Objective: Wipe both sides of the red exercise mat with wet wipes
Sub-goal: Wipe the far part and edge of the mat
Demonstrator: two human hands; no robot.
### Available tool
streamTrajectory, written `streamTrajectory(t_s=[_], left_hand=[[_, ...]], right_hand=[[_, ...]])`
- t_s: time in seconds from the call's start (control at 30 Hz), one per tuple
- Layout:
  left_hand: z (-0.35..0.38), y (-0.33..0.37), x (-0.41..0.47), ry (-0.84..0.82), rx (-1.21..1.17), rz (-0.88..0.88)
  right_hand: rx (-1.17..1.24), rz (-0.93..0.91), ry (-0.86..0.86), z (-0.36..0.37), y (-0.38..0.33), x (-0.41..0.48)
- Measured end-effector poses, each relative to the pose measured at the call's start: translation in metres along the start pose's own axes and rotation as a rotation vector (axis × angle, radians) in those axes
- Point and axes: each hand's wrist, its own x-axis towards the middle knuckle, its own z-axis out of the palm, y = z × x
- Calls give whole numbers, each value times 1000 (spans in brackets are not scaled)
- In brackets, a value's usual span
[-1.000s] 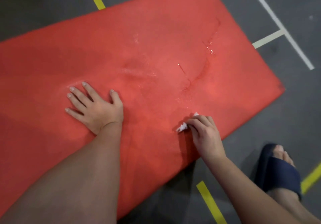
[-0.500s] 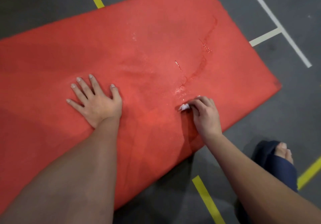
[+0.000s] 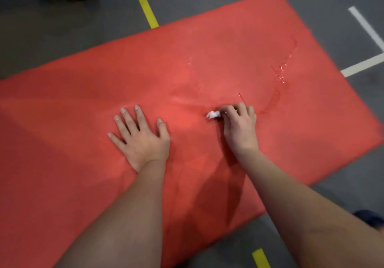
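**A:** What were the hands doing?

**B:** The right hand had its fingers curled, pinching a small crumpled wet wipe and pressing it onto the red mat near the mat's middle.

**A:** And the other one?

**B:** The left hand lay palm down on the mat, fingers straight and spread, holding nothing. It sat near the wipe, on the side toward the mat's left end, not touching it.

**A:** Where was the mat itself?

**B:** Flat on the grey floor, slanted across the view, with both forearms reaching in over its near edge.

**A:** Anything on its surface?

**B:** Glistening wet streaks toward the mat's far right corner, beyond the right hand.

**A:** And around the mat?

**B:** Yellow tape ran on the floor past the mat's far edge, and white tape off its right end. A dark blue slipper showed beyond its near right corner, mostly cut off.
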Motion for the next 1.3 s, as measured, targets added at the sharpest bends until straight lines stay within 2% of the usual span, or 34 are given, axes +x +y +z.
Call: streamTrajectory(t_s=[0.2,0.33,0.43,0.57,0.73,0.83,0.97,1.1,1.2,1.3], left_hand=[[-16,15,25,-51,132,30],[-6,59,66,10,-28,89],[15,76,68,-19,11,121],[25,72,72,32,24,108],[23,74,74,3,48,110],[20,76,75,-6,20,107],[21,76,78,-28,25,102],[20,77,80,-31,19,105],[22,76,81,-45,33,105],[22,79,83,-45,28,104]], right_hand=[[-30,13,-17,-2,-1,-1],[-6,-31,-19,1,-1,-1],[54,-24,-6,-1,2,1],[117,8,-20,0,1,6],[78,-100,-42,26,-36,109],[-43,-197,-69,40,-58,158],[11,-174,-89,37,-54,153],[55,-284,-125,27,-43,127],[30,-367,-123,48,-49,179],[-38,-329,-76,71,-68,241]])
